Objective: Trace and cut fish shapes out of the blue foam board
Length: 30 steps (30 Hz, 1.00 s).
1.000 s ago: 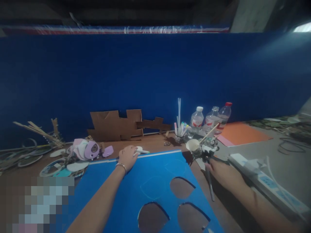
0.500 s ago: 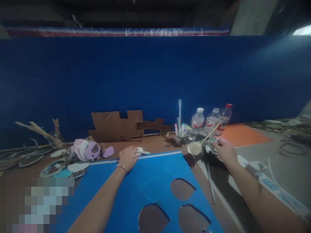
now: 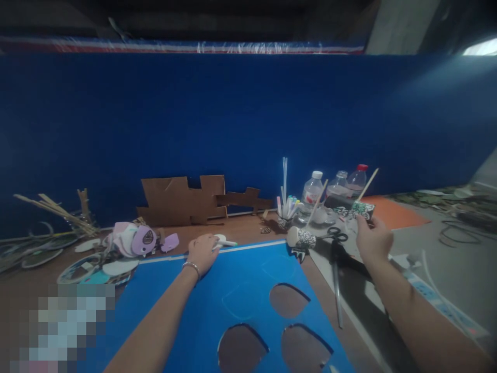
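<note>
1. The left hand [image 3: 202, 251], near the centre of the frame, pinches a white marker [image 3: 227, 243] at the upper edge of a blue board [image 3: 205, 311].
2. The right hand [image 3: 375, 241], right of centre, pinches a dark patterned piece [image 3: 362, 208] in front of the bottles [image 3: 311, 189]; a wooden stick [image 3: 368, 184] slants above it.
3. Dark-handled scissors [image 3: 338, 234] lie between the hands, beside a patterned cup [image 3: 306, 237].
4. Brown cardboard [image 3: 182, 199] stands behind, at the back of the tabletop [image 3: 243, 228].
</note>
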Tool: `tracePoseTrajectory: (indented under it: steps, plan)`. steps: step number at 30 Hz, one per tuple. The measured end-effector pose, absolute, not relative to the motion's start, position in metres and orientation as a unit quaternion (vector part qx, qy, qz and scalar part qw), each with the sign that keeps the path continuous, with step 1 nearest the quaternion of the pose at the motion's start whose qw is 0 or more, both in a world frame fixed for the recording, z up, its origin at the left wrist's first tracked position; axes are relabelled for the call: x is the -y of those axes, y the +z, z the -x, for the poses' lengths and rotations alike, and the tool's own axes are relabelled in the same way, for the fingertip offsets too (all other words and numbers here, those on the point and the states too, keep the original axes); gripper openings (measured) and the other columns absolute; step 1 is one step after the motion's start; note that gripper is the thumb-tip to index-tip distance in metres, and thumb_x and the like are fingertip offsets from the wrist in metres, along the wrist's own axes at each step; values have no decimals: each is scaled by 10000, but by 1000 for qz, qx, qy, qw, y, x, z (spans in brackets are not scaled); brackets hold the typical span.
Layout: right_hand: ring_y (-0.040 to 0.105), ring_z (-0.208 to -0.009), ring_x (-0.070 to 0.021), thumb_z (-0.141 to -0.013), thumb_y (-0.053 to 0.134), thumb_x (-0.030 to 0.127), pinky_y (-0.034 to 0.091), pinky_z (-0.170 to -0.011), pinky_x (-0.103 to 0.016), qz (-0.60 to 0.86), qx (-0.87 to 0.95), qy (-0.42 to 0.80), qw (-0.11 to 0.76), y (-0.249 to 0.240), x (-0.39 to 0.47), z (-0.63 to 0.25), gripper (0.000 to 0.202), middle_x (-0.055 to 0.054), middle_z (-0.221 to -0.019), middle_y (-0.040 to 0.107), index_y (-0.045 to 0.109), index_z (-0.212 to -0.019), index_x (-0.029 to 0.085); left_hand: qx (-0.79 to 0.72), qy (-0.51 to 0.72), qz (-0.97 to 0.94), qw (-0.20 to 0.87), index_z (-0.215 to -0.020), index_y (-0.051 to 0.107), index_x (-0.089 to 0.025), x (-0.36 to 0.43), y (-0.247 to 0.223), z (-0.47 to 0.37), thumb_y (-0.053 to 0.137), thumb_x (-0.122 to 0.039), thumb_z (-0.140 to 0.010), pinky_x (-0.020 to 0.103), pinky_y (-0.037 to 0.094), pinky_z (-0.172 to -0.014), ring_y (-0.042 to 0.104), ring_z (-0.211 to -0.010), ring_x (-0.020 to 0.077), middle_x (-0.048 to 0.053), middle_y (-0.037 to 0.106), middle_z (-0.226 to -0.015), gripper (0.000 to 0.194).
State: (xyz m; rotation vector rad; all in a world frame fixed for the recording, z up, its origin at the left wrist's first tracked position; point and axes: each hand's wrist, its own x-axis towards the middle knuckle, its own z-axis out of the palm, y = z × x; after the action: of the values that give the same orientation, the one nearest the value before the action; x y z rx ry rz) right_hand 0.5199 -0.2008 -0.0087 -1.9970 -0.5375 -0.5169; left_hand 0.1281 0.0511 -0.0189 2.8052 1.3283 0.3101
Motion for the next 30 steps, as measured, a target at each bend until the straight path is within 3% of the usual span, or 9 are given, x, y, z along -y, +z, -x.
tracePoseTrajectory:
  steps: [6, 9, 13, 16, 21, 26, 30]
  plan:
    - [536, -934, -278, -840, 439, 371, 381, -833, -387, 772, 274, -364, 443, 0, 212, -490, 283, -159, -911, 615, 577, -910, 134, -412, 110, -905, 11, -1098, 569, -250, -52, -22, -128, 391, -315, -846, 459, 298, -942, 463, -1118, 251, 69, 556, -1197, 315]
    - [551, -948, -273, -839, 493, 323, 405, -860, -402, 705, 388, -418, 421, 12, 214, -468, 185, -164, -936, 622, 567, -885, 160, -415, 110, -903, 11, -1101, 572, -254, -53, -23, -128, 402, -312, -843, 450, 299, -947, 462, -1124, 252, 68, 557, -1199, 314]
    - [567, -880, -237, -848, 504, 244, 433, -830, -387, 642, 580, -351, 359, 32, 192, -432, 93, -98, -864, 635, 586, -841, 202, -416, 111, -903, 7, -1101, 573, -252, -52, -25, -129, 414, -306, -839, 439, 296, -955, 468, -1120, 246, 66, 562, -1189, 311]
    - [546, -844, -218, -870, 459, 166, 440, -761, -349, 599, 691, -297, 276, 38, 161, -415, 142, -84, -847, 625, 597, -840, 184, -406, 118, -906, 8, -1094, 572, -252, -52, -25, -128, 409, -304, -844, 449, 303, -945, 475, -1110, 245, 63, 567, -1179, 304]
    - [513, -798, -202, -880, 438, 137, 431, -704, -320, 584, 731, -281, 213, 37, 120, -409, 173, -82, -801, 598, 580, -783, 161, -396, 149, -906, 27, -1091, 570, -235, -48, -21, -128, 441, -283, -834, 468, 301, -963, 481, -1118, 258, 71, 575, -1172, 292]
    - [489, -758, -199, -867, 458, 135, 412, -679, -323, 553, 750, -272, 241, 39, 107, -375, 153, -78, -763, 580, 577, -775, 158, -280, 314, -903, 81, -1314, 372, -193, -16, -14, -148, 570, -313, -770, 437, 270, -1052, 343, -1274, 274, 127, 423, -1330, 591]
    - [475, -695, -181, -847, 442, 93, 406, -658, -326, 499, 796, -253, 233, 32, 108, -324, 170, -64, -725, 577, 565, -754, 167, -165, 436, -872, 146, -1373, 219, -174, 14, -20, -169, 674, -291, -678, 473, 282, -1059, 297, -1300, 310, 189, 308, -1361, 840]
